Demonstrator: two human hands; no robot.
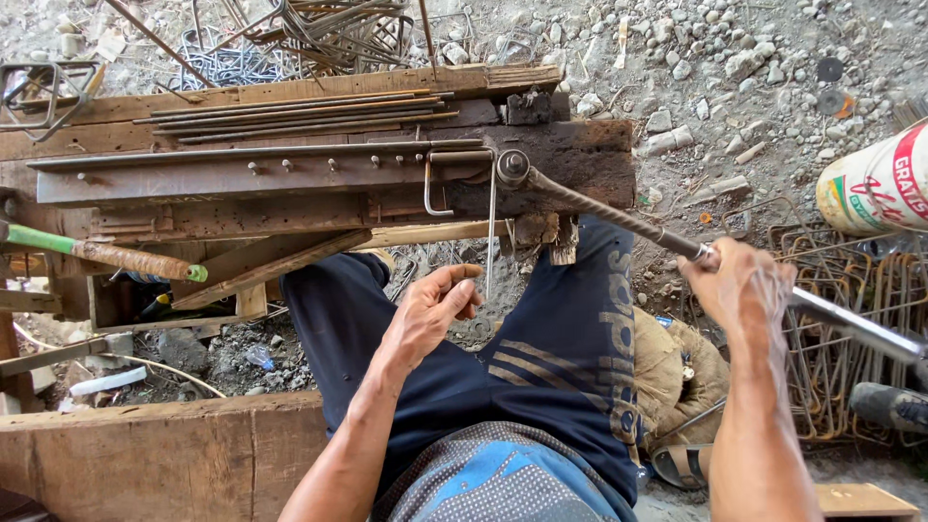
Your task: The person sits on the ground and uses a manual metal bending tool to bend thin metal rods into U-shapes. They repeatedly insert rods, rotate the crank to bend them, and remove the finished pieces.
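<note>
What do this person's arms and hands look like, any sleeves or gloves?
Both arms are bare to the edge of the picture, with no sleeves in view. The left hand and right hand wear no gloves, and no watch, ring or wristband shows.

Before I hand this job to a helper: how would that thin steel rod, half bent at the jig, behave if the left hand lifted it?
Probably stiff: the thin steel rod keeps its bent corners while the left hand pinches only its lower end. Likely light, since fingertips alone steady it. Its hooked end may snag on the wooden bench.

navy trousers (570, 338), green-handled tool (101, 253), rusty stirrups (841, 338)
</note>
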